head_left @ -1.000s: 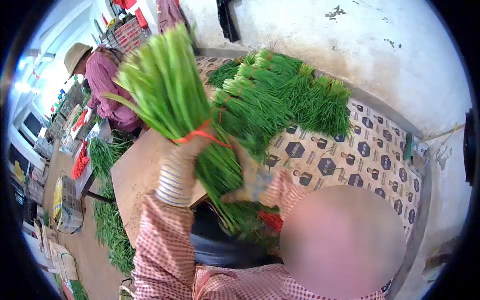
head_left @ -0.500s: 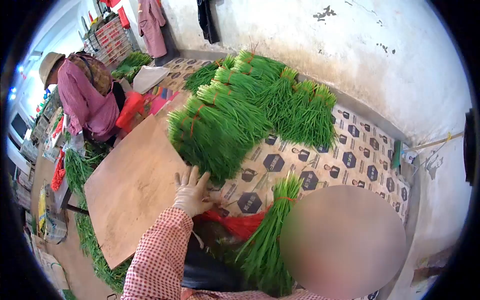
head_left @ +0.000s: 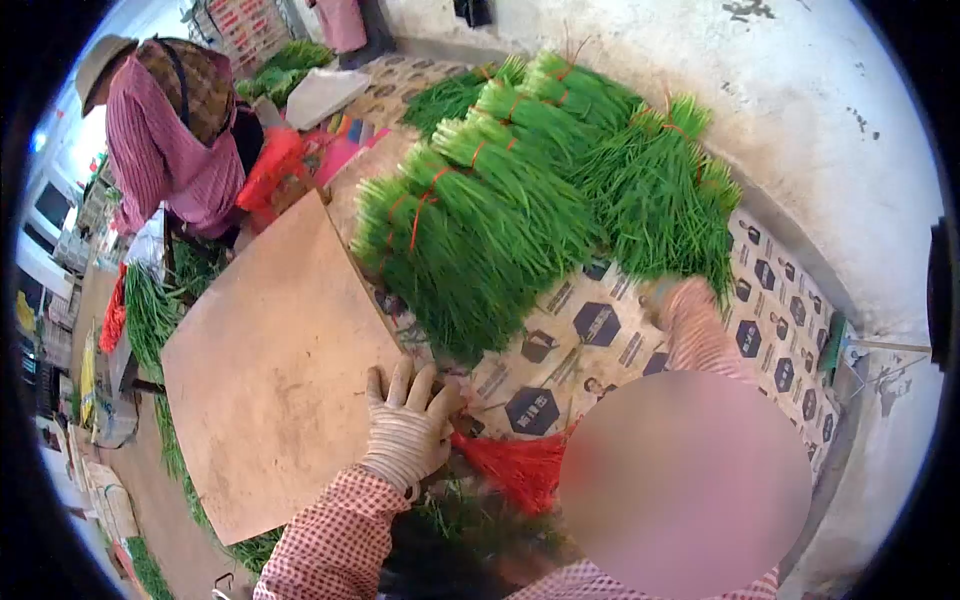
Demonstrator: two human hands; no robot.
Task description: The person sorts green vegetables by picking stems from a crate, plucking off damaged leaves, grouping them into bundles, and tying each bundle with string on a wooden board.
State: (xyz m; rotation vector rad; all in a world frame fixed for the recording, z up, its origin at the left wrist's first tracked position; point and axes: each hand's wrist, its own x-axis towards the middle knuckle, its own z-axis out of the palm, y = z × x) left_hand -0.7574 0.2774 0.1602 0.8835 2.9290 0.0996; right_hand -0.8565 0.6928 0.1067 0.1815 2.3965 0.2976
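My left hand, in a pale glove, rests with fingers apart at the near right edge of a brown board and holds nothing. Red ties lie just right of it. My right hand reaches forward to the lower ends of green stalk bundles; its fingers are blurred and partly hidden, so its grip is unclear. More bundles bound with red ties lie in a row beyond the board, on a patterned sheet.
A co-worker in a hat bends over at the upper left, beside a red bag. Loose greens hang left of the board. A stained white wall runs along the back and right.
The tied bundle has left the space in front of me, and another now lies atop the right-hand pile. My right arm has reached forward; my left hand let go of the bundle and moved to the board.
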